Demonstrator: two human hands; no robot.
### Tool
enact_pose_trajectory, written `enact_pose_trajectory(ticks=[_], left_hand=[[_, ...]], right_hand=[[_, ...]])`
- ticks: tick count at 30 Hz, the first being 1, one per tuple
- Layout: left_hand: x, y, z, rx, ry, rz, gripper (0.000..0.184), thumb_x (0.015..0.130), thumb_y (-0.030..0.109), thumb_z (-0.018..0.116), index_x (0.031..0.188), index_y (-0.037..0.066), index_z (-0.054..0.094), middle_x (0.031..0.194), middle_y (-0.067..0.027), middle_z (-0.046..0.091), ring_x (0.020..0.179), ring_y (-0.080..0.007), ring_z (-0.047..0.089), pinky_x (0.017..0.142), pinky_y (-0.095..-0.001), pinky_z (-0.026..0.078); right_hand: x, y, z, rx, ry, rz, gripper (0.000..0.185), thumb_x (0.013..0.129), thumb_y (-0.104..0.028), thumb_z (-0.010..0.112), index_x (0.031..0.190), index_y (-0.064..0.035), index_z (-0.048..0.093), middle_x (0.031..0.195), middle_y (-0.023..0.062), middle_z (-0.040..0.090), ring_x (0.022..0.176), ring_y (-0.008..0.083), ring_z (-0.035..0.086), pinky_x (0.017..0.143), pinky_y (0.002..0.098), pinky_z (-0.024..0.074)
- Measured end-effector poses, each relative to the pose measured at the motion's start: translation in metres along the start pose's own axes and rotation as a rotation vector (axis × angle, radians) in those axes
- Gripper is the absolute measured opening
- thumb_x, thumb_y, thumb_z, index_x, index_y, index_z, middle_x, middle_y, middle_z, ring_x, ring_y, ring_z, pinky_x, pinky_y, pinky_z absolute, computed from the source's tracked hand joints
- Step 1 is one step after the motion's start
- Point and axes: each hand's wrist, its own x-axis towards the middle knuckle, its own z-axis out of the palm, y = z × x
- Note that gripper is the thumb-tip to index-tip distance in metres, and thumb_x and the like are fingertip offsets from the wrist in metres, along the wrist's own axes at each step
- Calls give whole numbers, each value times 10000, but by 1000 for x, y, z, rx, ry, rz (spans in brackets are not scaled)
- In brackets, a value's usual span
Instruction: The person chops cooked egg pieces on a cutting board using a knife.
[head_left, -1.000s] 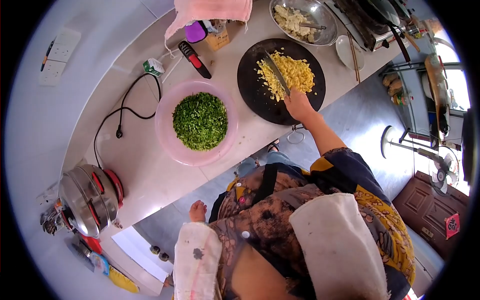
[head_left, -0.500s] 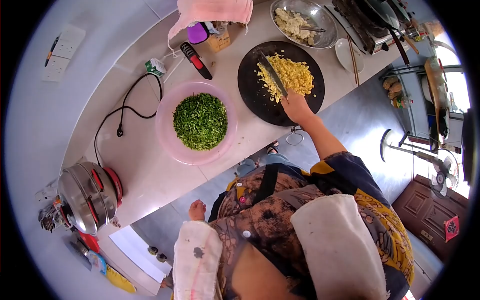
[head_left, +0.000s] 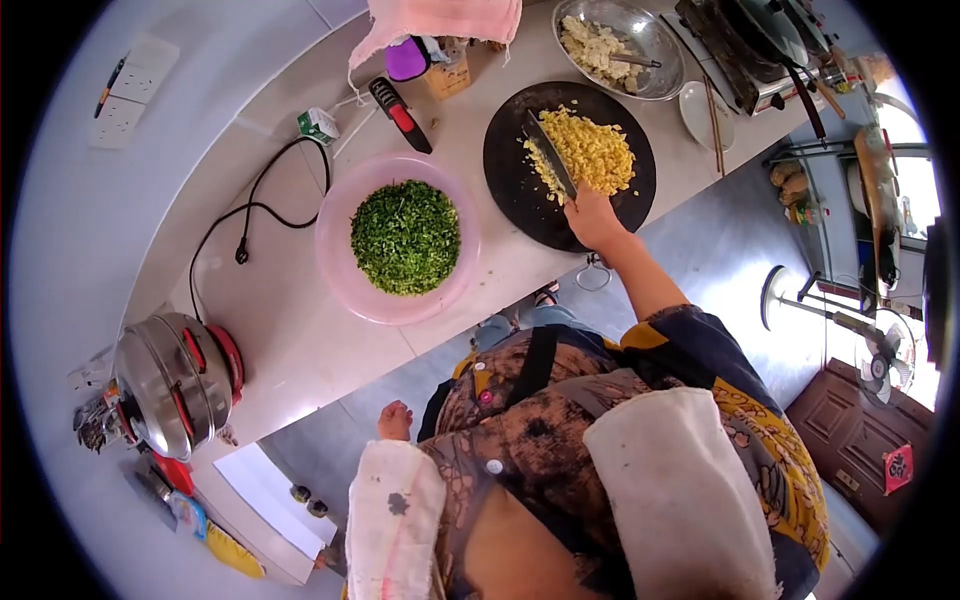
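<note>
My right hand (head_left: 594,216) is closed round the handle of a kitchen knife (head_left: 549,154). The blade rests at the left edge of a heap of finely chopped yellow food, which looks like egg (head_left: 595,150). Under both lies a round black cutting board (head_left: 515,205). My left hand (head_left: 396,421) hangs low in front of my body, off the counter, with its fingers curled and nothing visible in them. To the left of the board, chopped greens (head_left: 405,238) fill the middle of a pink basin (head_left: 335,270).
A metal bowl (head_left: 668,85) with pale food and a utensil stands behind the board. Chopsticks (head_left: 714,125) lie across a white plate (head_left: 695,105) near the stove (head_left: 735,70). A black cord (head_left: 250,200) and a steel electric pot (head_left: 165,375) occupy the counter's left part.
The knife stays at the left side of the yellow heap, its blade slightly shifted. The counter and its things sit a little differently in view. My left hand stays low.
</note>
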Motion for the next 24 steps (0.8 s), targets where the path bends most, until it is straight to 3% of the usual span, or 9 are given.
enact_pose_trajectory(ticks=[4,8,12,15,24], left_hand=[[-7,12,5,17,-30,6,228,854,125,604,1040,-5,586,836,-73,629,675,-161,618,554,-258,502],[-6,25,10,111,-27,9,236,852,119,601,1050,-8,584,839,-77,628,670,-159,615,553,-258,502],[8,7,2,-45,-9,-28,229,849,116,599,1040,-9,584,834,-77,628,664,-156,613,547,-256,500],[9,8,0,-28,-19,-30,224,848,114,599,1033,-10,584,823,-74,627,657,-155,613,545,-254,499],[3,10,2,9,-35,16,213,848,126,607,1013,-8,591,815,-66,627,652,-152,612,543,-249,496]], right_hand=[[-16,4,26,94,130,2,302,880,-220,496,957,70,466,775,298,597,763,446,594,685,516,466],[-15,9,14,149,93,-19,279,880,-215,522,926,57,482,725,293,571,756,463,571,671,505,452],[-9,-13,-7,110,106,-72,289,883,-225,498,924,60,476,762,297,590,772,459,585,702,513,461],[2,-21,-9,20,-25,-36,305,888,-235,479,936,66,472,781,297,598,790,455,592,727,498,470],[1,1,7,76,47,-56,331,892,-247,486,982,72,485,793,301,600,795,454,588,738,496,470]])
